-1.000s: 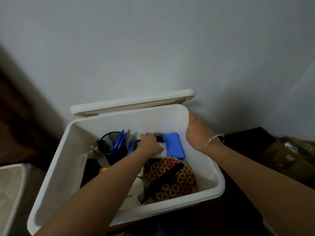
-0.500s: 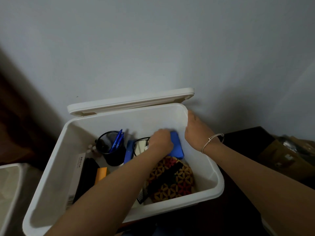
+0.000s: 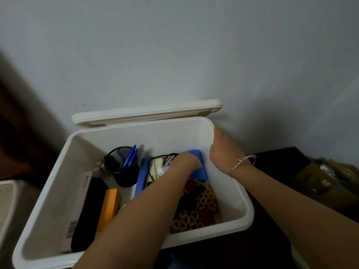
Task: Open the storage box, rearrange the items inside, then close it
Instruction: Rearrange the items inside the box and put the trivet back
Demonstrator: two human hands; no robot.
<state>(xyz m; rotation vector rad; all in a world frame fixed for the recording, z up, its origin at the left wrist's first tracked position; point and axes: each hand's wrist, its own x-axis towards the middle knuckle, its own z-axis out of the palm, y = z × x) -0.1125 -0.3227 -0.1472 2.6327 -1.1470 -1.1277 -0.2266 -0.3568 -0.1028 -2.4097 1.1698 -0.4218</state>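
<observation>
The white storage box (image 3: 249,210) stands open, and its lid (image 3: 147,113) leans up against the wall behind it. My left hand (image 3: 184,162) reaches in from the front and lies over the left part of a blue case (image 3: 201,172) at the back right, fingers curled down at its edge. My right hand (image 3: 225,150), with a bangle on the wrist, holds the box's right rim near the back corner. A patterned pouch (image 3: 200,208) lies in front of the blue case.
Also in the box are a black mesh cup (image 3: 118,167) with blue pens, a blue flat item (image 3: 141,177), an orange box (image 3: 108,206), a black case (image 3: 87,216) and a long white carton (image 3: 77,206). Another white bin (image 3: 5,200) stands left, a cardboard box (image 3: 320,183) right.
My left hand has moved right from a white-framed item in the middle of the box onto the blue case. My right hand has stayed on the right rim.
</observation>
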